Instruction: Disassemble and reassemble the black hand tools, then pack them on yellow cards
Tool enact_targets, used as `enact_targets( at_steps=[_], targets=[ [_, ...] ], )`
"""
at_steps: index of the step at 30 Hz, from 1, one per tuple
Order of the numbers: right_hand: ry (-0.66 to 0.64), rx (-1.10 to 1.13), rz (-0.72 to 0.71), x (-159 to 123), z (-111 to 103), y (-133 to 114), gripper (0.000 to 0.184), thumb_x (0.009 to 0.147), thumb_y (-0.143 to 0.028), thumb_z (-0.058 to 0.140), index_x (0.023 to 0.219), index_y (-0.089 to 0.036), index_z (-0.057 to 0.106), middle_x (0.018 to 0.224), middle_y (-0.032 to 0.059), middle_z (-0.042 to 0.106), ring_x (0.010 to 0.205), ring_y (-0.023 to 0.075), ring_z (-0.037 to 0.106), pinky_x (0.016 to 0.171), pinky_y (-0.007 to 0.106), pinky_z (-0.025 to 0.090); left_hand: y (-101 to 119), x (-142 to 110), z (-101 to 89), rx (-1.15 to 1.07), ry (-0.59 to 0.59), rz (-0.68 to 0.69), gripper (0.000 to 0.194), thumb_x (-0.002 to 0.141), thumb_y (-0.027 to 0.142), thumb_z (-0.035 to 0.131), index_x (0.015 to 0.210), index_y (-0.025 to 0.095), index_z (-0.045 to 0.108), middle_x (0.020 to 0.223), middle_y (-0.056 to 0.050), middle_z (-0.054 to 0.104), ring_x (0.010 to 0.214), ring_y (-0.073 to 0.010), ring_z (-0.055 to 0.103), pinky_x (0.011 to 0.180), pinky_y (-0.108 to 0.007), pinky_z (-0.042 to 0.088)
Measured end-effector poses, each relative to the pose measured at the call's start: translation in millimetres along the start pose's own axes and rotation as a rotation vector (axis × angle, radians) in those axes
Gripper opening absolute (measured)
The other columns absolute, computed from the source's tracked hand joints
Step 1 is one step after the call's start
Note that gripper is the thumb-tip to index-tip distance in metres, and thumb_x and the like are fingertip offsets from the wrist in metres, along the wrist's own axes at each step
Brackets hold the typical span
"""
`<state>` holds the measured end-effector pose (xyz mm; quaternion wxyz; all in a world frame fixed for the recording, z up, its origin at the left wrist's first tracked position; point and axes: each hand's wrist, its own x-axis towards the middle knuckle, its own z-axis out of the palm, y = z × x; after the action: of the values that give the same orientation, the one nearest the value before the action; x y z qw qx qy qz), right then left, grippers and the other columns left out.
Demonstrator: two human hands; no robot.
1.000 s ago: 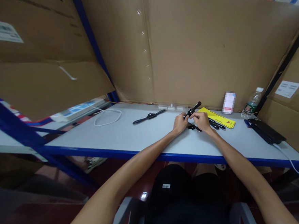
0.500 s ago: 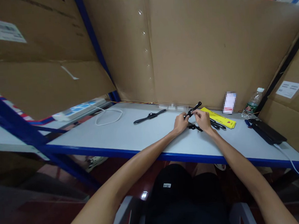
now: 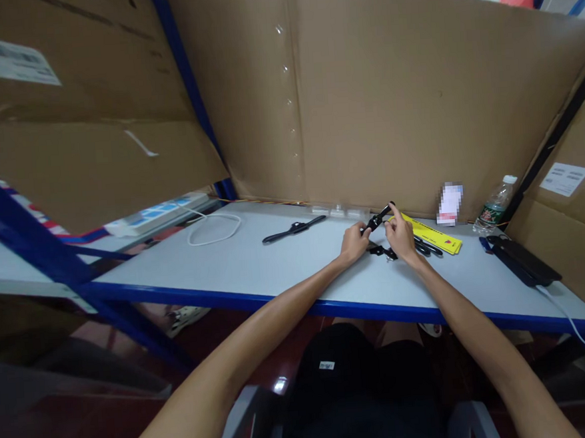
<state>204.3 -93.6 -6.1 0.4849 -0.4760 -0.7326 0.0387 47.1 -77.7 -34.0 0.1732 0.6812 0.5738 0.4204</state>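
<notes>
A long black tool with a middle body, in shape like a spokeshave (image 3: 377,220), slants up above the table. My left hand (image 3: 355,241) is closed round its near end. My right hand (image 3: 400,238) is at its far half, the index finger stretched to the tip of the handle and the other fingers curled. Below, between my hands, lie small black and metal parts (image 3: 385,252), partly hidden by my right hand. A similar black spokeshave (image 3: 296,229) lies on the table to the left.
Beside my right hand lie a yellow packet (image 3: 437,237) and black handles (image 3: 427,246). Clear plastic pieces (image 3: 339,211) sit at the back. A phone (image 3: 450,202), a bottle (image 3: 495,208) and a black case (image 3: 523,259) stand right. A white cable (image 3: 216,237) lies left. Cardboard (image 3: 388,92) walls the table.
My right hand has shifted from the tool's middle towards its far end, with the index finger now extended to the tip. My left hand keeps its hold.
</notes>
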Motion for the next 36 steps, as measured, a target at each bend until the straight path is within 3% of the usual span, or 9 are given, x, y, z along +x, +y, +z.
enact_targets(
  at_steps=[3,5,10,14,16,22,28,33,36],
  targets=[
    [-0.157,0.014,-0.027,-1.1,1.1,-0.9,0.037,0.081,-0.018,0.047,0.097,-0.019,0.080,0.057,-0.0006,0.061,0.058,0.0180,0.054,0.066,0.028,0.042,0.2,-0.2,-0.5,-0.008,0.003,-0.003,0.018,0.096,0.028,0.057,0.097,0.018,0.072,0.086,-0.008,0.074,0.085,-0.0219,0.067,0.078,-0.028,0.045],
    [-0.157,0.018,-0.025,-1.5,2.1,-1.5,0.036,0.080,-0.016,0.046,0.085,-0.020,0.081,0.057,0.0003,0.061,0.057,0.0177,0.054,0.065,0.028,0.042,0.8,-0.4,-1.0,-0.011,0.004,-0.009,0.018,0.096,0.028,0.057,0.096,0.018,0.072,0.086,-0.007,0.074,0.085,-0.0218,0.067,0.077,-0.028,0.045],
    [-0.010,0.000,0.025,-0.7,1.7,-2.2,0.042,0.087,-0.022,0.046,0.116,-0.018,0.076,0.063,-0.0001,0.064,0.061,0.0186,0.055,0.070,0.029,0.043,2.7,-1.0,-2.6,-0.007,-0.005,-0.014,0.018,0.096,0.027,0.057,0.094,0.017,0.072,0.083,-0.007,0.073,0.082,-0.0212,0.066,0.076,-0.028,0.045],
    [-0.127,0.062,0.050,1.2,-0.9,-4.6,0.035,0.081,-0.018,0.047,0.091,-0.018,0.080,0.057,0.0000,0.060,0.057,0.0174,0.053,0.065,0.028,0.042,2.5,-1.2,-3.4,-0.005,-0.010,-0.015,0.019,0.096,0.026,0.056,0.096,0.017,0.072,0.087,-0.009,0.074,0.085,-0.0220,0.066,0.077,-0.029,0.045],
    [-0.086,0.084,0.054,2.1,-2.3,-5.5,0.036,0.081,-0.018,0.045,0.085,-0.018,0.080,0.057,0.0007,0.060,0.058,0.0175,0.053,0.064,0.028,0.043,2.1,-1.0,-3.2,-0.007,-0.009,-0.017,0.019,0.096,0.027,0.056,0.098,0.017,0.072,0.088,-0.009,0.075,0.086,-0.0222,0.067,0.078,-0.029,0.045],
    [0.002,0.054,0.068,1.6,-1.1,-5.6,0.053,0.086,-0.024,0.046,0.133,-0.014,0.067,0.057,-0.0029,0.060,0.059,0.0178,0.055,0.072,0.029,0.046,0.9,0.1,-1.9,-0.010,-0.014,-0.007,0.019,0.095,0.027,0.057,0.098,0.017,0.073,0.088,-0.009,0.075,0.087,-0.0232,0.068,0.080,-0.030,0.047],
    [-0.124,0.092,0.012,0.4,-0.5,-8.4,0.036,0.078,-0.017,0.045,0.080,-0.019,0.080,0.053,-0.0003,0.056,0.055,0.0167,0.051,0.063,0.028,0.041,1.6,-0.5,-2.4,-0.007,-0.006,-0.011,0.019,0.096,0.027,0.057,0.098,0.017,0.073,0.088,-0.009,0.075,0.086,-0.0227,0.068,0.078,-0.029,0.046],
    [0.021,0.097,0.089,2.7,-1.8,-6.7,0.046,0.084,-0.023,0.044,0.117,-0.016,0.075,0.056,-0.0026,0.058,0.058,0.0177,0.053,0.070,0.029,0.044,2.4,-0.9,-2.6,-0.018,-0.014,-0.013,0.018,0.096,0.026,0.058,0.096,0.017,0.073,0.085,-0.009,0.074,0.084,-0.0224,0.067,0.079,-0.030,0.046],
    [-0.087,0.132,0.084,2.3,-2.1,-7.6,0.042,0.081,-0.022,0.045,0.106,-0.016,0.078,0.054,-0.0027,0.056,0.056,0.0167,0.051,0.065,0.028,0.042,2.4,-1.1,-2.9,-0.020,-0.009,-0.012,0.018,0.095,0.026,0.058,0.095,0.017,0.073,0.087,-0.008,0.075,0.085,-0.0222,0.067,0.079,-0.029,0.046]
  ],
)
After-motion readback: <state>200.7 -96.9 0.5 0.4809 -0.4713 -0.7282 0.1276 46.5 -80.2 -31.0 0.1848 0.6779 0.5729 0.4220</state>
